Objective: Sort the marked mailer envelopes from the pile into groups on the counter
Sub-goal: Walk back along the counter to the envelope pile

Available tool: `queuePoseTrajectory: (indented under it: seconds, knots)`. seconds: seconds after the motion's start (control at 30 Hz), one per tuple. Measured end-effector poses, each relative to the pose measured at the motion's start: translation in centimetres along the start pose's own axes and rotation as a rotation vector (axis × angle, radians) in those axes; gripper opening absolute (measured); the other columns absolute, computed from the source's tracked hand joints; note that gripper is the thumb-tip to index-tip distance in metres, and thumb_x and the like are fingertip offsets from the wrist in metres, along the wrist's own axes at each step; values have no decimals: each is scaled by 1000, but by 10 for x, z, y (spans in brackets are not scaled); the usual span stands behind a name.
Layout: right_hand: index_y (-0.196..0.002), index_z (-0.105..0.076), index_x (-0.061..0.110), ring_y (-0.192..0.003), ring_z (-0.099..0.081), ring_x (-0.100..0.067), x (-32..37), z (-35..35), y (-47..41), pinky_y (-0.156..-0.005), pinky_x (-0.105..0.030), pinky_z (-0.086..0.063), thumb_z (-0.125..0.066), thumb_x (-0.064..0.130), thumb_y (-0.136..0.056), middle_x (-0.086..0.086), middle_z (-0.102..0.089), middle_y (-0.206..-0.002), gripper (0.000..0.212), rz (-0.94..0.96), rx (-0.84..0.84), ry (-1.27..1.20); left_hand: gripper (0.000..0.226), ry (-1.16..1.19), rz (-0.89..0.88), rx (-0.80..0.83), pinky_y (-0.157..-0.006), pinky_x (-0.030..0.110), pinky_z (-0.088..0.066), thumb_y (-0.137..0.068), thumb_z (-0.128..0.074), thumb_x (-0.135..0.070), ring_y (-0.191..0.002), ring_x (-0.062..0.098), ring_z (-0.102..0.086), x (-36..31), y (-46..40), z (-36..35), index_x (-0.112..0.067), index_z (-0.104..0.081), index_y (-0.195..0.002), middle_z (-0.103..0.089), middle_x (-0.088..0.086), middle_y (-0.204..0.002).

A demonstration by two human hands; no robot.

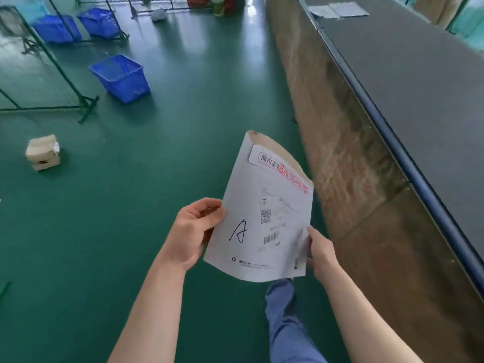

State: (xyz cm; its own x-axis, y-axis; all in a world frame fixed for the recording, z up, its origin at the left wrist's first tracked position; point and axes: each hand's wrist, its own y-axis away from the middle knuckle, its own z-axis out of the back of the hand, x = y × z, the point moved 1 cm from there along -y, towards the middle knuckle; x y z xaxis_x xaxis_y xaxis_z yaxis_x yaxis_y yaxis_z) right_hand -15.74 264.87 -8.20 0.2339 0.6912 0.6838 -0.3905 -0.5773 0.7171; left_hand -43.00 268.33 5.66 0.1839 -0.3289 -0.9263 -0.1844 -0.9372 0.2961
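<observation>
Holding the mailer envelope (264, 213) up in front of the body, both hands pinch it by its lower half, well above the green floor (157, 179) and to the left of the counter (419, 87). The left hand (195, 231) has its fingers curled around the envelope's left edge, thumb lying toward the printed face and the other fingers tucked behind the sheet. The right hand (320, 252) pinches the lower right edge, with its fingertips on the front near the corner. Most of the envelope rises above and between the two grips, bowed slightly, its open brown-lined mouth at the top and tilted away to the right. A handwritten letter "A" sits on the face just beside the left thumb, and a shipping label with a square code and a barcode lies toward the right hand. A red-printed strip runs under the top flap.

On the counter's far end lie two pale flat envelopes (337, 10), well apart from the held one. Three blue baskets (120, 77) stand on the floor to the left, near green metal racks (65, 74), and a small cardboard box (43, 153) rests alone on the floor. A blue trouser leg (285, 323) shows below the envelope.
</observation>
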Motion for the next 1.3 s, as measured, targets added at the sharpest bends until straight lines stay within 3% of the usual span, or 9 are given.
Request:
queuePoseTrajectory:
  seconds: [0.13,0.3,0.43,0.53,0.63,0.77,0.87,1.1,1.3]
  knots:
    - [-113,-77,8,-106,-68,-27,103,-22,-89,-107,-58,-46,-39,59,-103,-13,-76,-112,64,-18,230,-124,50,59,53,25,-70,34,-63,-47,-102,-35,-78,23,-75,-32,-135,-23,-15,-81,-86,-78,8,-91]
    - [-101,-81,29,-104,-70,-30,257,-62,-130,-80,-41,-50,-27,51,-109,-9,-77,-113,58,162,445,-53,4,42,117,-198,-60,32,-62,-84,-73,-3,-68,22,-73,-72,-269,-35,-5,-75,-87,-77,11,-83]
    - [-114,-76,33,-114,-69,-25,346,-102,-180,-96,-47,-51,-34,53,-106,-4,-75,-121,48,263,528,15,6,-60,136,-346,-63,34,-60,-93,-68,0,-69,24,-70,-82,-369,-17,-2,-74,-93,-77,13,-86]
    - [-117,-75,16,-107,-67,-24,404,-134,-240,-104,-53,-50,-51,53,-100,-6,-74,-118,48,286,481,32,4,-109,149,-459,-74,41,-60,-92,-72,-2,-73,26,-69,-79,-453,9,-4,-75,-91,-77,16,-90]
    - [-115,-73,9,-96,-67,-22,472,-179,-307,-101,-53,-50,-66,31,-96,-13,-74,-115,30,332,379,44,3,-98,128,-541,-78,42,-60,-91,-73,-3,-76,27,-69,-90,-555,38,-5,-75,-90,-77,13,-89]
    - [-101,-74,9,-77,-74,-24,570,-240,-372,-75,-42,-63,-77,14,-89,-9,-79,-90,13,403,123,87,14,-161,125,-648,-75,33,-56,-91,-73,-8,-82,26,-69,-129,-682,73,-17,-72,-80,-73,1,-84]
    - [-90,-72,14,-63,-70,-16,635,-269,-402,-57,-29,-57,-77,15,-89,-1,-75,-78,5,489,-11,141,19,-300,83,-663,-83,36,-56,-90,-73,-12,-90,25,-70,-174,-752,88,-24,-70,-76,-71,-9,-82]
    - [-78,-71,18,-71,-71,-23,744,-343,-520,-60,-35,-56,-74,18,-91,4,-74,-73,13,544,-59,269,18,-331,79,-617,-85,43,-59,-90,-73,-10,-89,23,-72,-231,-927,87,-24,-72,-78,-75,-2,-86]
    - [-78,-72,18,-74,-73,-29,839,-373,-661,-69,-47,-61,-74,18,-91,4,-74,-74,13,483,-91,179,16,-379,75,-552,-87,42,-59,-91,-73,-10,-91,21,-72,-267,-1102,63,-23,-73,-81,-76,-1,-89]
